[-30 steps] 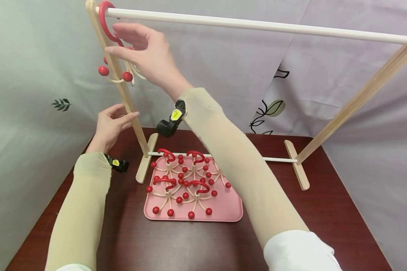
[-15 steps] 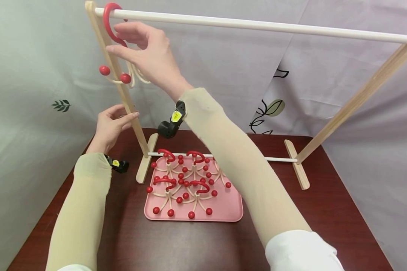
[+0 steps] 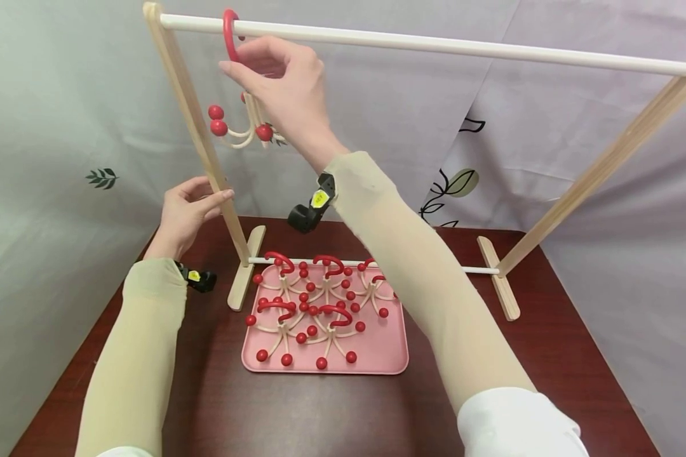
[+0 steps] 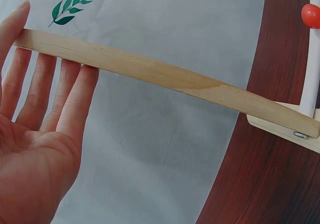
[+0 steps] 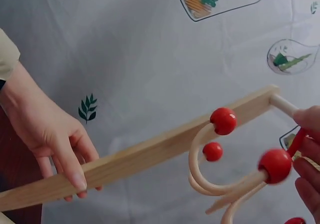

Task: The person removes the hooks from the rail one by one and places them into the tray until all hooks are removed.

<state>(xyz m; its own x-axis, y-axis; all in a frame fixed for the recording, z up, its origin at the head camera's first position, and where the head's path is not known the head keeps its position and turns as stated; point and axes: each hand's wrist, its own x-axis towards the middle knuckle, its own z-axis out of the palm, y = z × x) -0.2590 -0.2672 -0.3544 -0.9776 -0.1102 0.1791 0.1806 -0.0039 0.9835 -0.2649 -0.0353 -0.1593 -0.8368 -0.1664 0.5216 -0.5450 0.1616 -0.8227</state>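
My right hand (image 3: 294, 82) pinches the red hook (image 3: 229, 35) of a cream hanger with several curved arms tipped with red balls (image 3: 265, 132). The hook loops over the white top rod (image 3: 411, 42) near its left end, and the hanger's arms dangle beneath my hand. Lower down, my left hand (image 3: 185, 209) holds the left wooden post (image 3: 191, 114) of the rack, thumb on one side and fingers behind it. In the left wrist view that post (image 4: 150, 70) slants down to its foot. The right wrist view shows the hanger's arms (image 5: 197, 164) beside the post, only part of the right hand visible.
Below the rack, a pink tray (image 3: 377, 355) bears several more red-hooked hangers (image 3: 282, 327). My right forearm covers part of it. A white lower rod (image 3: 471, 270) joins the rack's feet behind the tray. The right post (image 3: 612, 162) leans outward in view, on a dark red-brown table (image 3: 251, 412).
My right hand has slid the hanger to the right along the top rod, away from the left post. My left hand stays on the post.
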